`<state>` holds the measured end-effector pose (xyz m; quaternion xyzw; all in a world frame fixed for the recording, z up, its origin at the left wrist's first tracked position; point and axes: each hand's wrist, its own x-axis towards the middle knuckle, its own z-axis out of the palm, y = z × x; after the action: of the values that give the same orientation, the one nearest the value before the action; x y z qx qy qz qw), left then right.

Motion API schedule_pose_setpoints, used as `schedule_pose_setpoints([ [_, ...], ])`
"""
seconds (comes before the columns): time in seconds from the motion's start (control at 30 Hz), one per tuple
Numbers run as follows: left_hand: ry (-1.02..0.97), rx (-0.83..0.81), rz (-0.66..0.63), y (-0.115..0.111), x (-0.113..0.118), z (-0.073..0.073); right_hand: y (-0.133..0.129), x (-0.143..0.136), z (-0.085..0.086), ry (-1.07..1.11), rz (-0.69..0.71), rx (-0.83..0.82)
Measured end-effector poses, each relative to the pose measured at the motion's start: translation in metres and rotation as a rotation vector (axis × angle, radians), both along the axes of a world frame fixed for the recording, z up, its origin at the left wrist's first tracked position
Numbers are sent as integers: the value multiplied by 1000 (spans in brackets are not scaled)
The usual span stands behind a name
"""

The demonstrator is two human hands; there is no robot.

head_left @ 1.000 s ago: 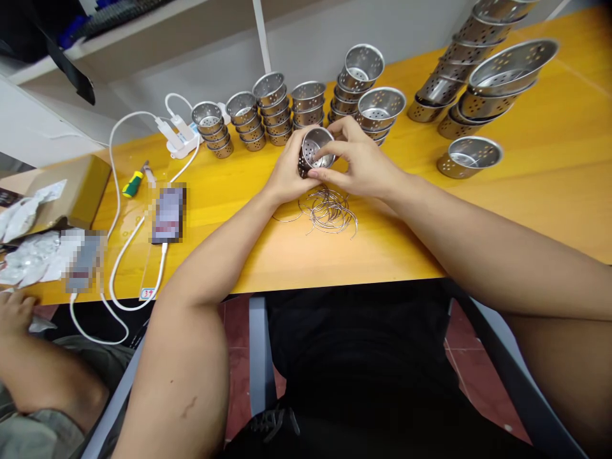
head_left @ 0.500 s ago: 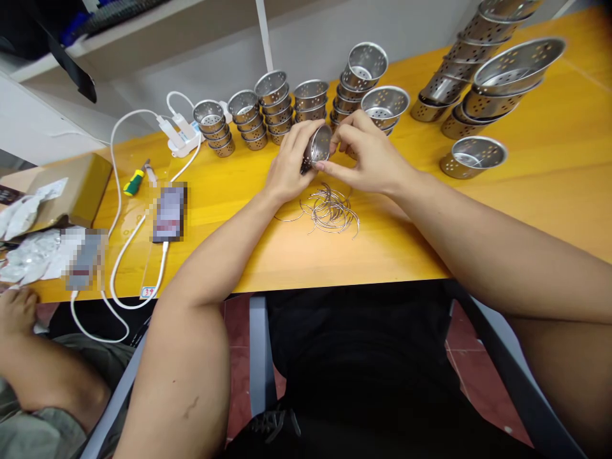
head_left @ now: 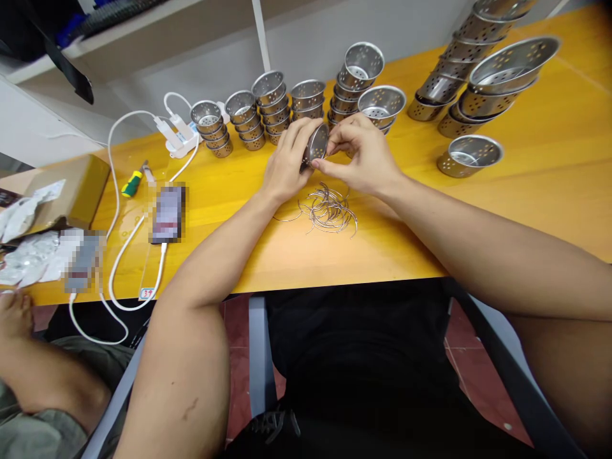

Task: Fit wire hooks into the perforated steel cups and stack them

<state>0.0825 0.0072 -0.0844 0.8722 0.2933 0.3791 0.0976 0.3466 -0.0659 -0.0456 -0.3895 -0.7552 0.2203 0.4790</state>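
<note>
My left hand (head_left: 285, 159) is wrapped around a small perforated metal cup (head_left: 317, 145), which is tipped on its side with its mouth towards my right hand. At the cup's rim, my right hand (head_left: 359, 152) has its thumb against the edge and its fingertips curled in close. Whatever lies between those fingertips is too small to make out. Just below both hands, a loose tangle of thin curved metal wires (head_left: 331, 210) rests on the table.
Stacks of similar perforated cups (head_left: 268, 95) line the back of the table (head_left: 287, 261). A taller leaning stack (head_left: 449, 70) and a single cup (head_left: 469, 156) stand right. To the left are a power strip (head_left: 184, 145), phone (head_left: 168, 213), screwdriver (head_left: 132, 183), cardboard box (head_left: 79, 191) and another person's arm (head_left: 43, 357).
The cup has turned slightly in my left hand, so its mouth looks narrower now. My right fingertips have shifted a little at the rim. The view has drifted slightly.
</note>
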Motion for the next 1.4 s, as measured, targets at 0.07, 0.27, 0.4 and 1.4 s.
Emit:
schedule_pose_setpoints([
  [0.07, 5, 1, -1, 0, 0, 1, 3, 2, 0, 16, 8, -4],
  [0.27, 33, 5, -34, 8, -2, -3, 4, 6, 7, 38, 32, -39],
  [0.4, 2, -29, -12, 19, -8, -10, 1, 8, 15, 8, 71, -57],
  [1.4, -61, -41, -15, 6, 3, -22, -7, 26, 29, -187, -105, 234],
])
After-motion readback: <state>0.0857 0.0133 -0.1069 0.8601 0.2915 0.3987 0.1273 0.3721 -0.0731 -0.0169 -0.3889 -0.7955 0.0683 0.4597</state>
